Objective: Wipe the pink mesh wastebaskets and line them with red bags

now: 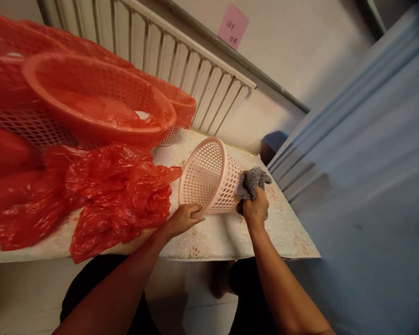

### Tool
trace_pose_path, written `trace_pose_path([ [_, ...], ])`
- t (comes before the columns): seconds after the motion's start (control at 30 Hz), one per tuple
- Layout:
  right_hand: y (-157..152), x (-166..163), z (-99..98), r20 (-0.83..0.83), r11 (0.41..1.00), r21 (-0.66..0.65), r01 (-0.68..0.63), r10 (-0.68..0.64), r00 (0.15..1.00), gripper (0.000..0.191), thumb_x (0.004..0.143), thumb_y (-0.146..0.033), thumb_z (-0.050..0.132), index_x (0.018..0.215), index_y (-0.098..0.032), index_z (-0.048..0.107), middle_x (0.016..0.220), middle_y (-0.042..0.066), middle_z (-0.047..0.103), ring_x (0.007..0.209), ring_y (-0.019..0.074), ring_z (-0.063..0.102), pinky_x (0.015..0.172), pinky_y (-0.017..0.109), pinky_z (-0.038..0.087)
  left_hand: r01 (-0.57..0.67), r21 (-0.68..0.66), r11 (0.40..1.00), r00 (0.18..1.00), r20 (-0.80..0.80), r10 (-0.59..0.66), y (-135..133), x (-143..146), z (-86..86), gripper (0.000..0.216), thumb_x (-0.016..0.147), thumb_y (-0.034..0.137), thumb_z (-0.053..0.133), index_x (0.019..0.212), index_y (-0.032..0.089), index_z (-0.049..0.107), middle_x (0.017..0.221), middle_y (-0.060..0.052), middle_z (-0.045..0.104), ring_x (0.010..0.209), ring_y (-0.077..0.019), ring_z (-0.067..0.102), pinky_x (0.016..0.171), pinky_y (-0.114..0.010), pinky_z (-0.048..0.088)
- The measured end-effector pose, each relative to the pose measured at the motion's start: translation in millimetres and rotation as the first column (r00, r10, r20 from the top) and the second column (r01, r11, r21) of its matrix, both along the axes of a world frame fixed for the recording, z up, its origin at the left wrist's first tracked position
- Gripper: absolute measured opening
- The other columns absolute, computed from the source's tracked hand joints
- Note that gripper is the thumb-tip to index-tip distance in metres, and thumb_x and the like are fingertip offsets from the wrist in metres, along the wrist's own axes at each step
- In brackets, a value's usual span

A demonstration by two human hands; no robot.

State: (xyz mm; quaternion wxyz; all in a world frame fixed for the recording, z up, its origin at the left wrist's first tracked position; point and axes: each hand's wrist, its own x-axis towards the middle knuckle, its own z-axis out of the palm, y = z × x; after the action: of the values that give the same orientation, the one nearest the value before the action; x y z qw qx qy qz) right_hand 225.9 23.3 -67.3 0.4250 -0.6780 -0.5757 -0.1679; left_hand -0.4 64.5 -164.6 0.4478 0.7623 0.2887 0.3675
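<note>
A small pale pink mesh basket (209,174) lies on its side on the table, its open mouth turned toward me and to the left. My left hand (184,217) grips the lower rim of the basket, fingers curled on it. My right hand (255,207) is closed on a grey cloth (251,182) that is pressed against the basket's outer wall near its base.
Crumpled red plastic bags (118,195) cover the left of the table (209,239) with its floral cloth. A large red oval basket (94,100) rests on white mesh baskets behind them. A white radiator (181,60) and a pink note (232,26) are at the back; a blue surface (370,163) rises on the right.
</note>
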Motion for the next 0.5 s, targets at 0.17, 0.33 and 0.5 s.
trace_pose_path([
  [0.17,-8,-72,19.6,0.209,0.952,-0.07,-0.298,0.306,0.929,0.059,0.065,-0.01,0.045,0.122,-0.024,0.053,0.108,0.006,0.061,0.115,0.0284,0.046,0.1,0.047,0.035,-0.03,-0.075,0.997,0.997,0.064,0.035,-3,0,3.3,0.025,0.072,0.038,0.068,0.076,0.014,0.062,0.068,0.003,0.053,0.065,-0.012,0.047,0.06,-0.022,0.036],
  [0.33,-7,-75,16.0,0.284,0.961,-0.099,-0.258,0.276,0.918,0.07,0.063,-0.008,0.045,0.132,-0.019,0.045,0.112,0.01,0.058,0.122,0.0309,0.039,0.101,0.049,0.033,-0.071,-0.025,0.997,0.997,0.016,0.072,1,2,-7.9,0.022,0.074,0.027,0.067,0.093,0.016,0.065,0.083,-0.001,0.063,0.075,-0.0151,0.054,0.07,-0.025,0.042],
  [0.5,4,-22,-3.0,0.255,0.984,-0.087,-0.154,0.171,0.952,0.052,0.068,-0.007,0.044,0.117,-0.02,0.057,0.107,0.008,0.06,0.115,0.027,0.045,0.098,0.044,0.037,-0.178,0.148,0.973,0.972,-0.128,0.197,11,3,-17.2,0.014,0.082,0.017,0.052,0.085,0.016,0.066,0.083,-0.005,0.065,0.082,-0.0184,0.056,0.08,-0.029,0.042],
])
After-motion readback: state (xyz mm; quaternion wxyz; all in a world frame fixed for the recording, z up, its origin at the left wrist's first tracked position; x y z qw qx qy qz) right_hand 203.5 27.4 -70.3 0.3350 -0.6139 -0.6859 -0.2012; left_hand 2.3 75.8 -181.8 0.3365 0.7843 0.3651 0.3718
